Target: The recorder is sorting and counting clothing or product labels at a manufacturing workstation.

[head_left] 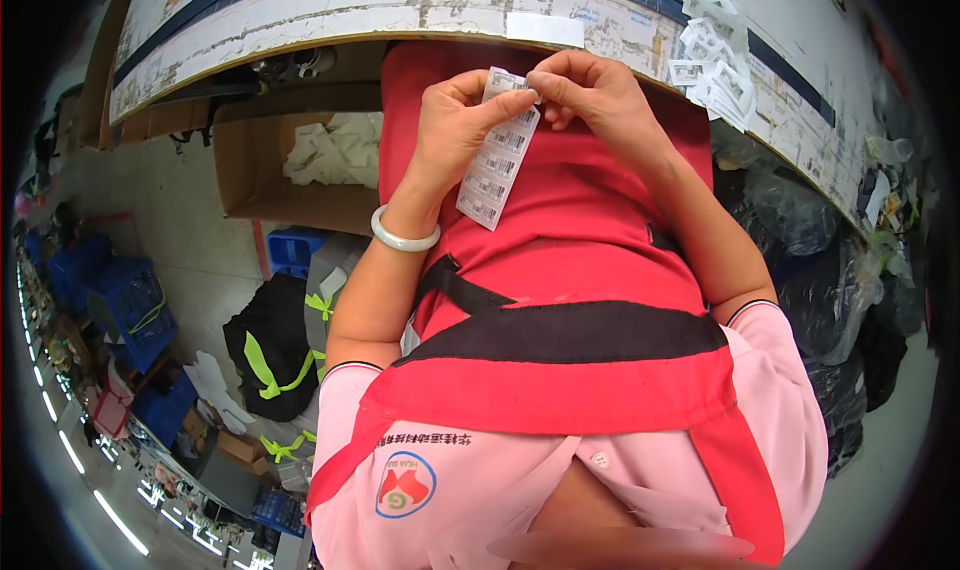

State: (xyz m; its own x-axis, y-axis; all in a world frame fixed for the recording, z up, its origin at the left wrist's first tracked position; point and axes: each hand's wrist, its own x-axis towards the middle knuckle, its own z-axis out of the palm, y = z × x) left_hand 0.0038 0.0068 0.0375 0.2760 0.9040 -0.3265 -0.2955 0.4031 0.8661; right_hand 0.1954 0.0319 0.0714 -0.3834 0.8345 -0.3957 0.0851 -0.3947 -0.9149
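Both hands up at chest level over a red apron (570,200), working 1 strip of barcode labels (497,165). Left hand (455,120) closed on the strip's upper part, thumb and fingers pinching it so the rest hangs down free against the apron. Right hand (590,95) closed too, fingertips pinching at the strip's top end, likely picking at the top label; exact contact too small to tell. Strip sits between the 2 hands, just below the tabletop (330,10) edge, probably held close for a clear view. White bangle (404,238) on the left wrist.

A loose pile of white tags (715,65) lies on the tabletop to the right, near the right hand, within easy reach. Below the tabletop on the left, an open cardboard box (245,160) holds crumpled white material (335,150). Blue crates (135,310) stand on the floor further left, contents unclear. Black bags (830,270) bulge on the right.
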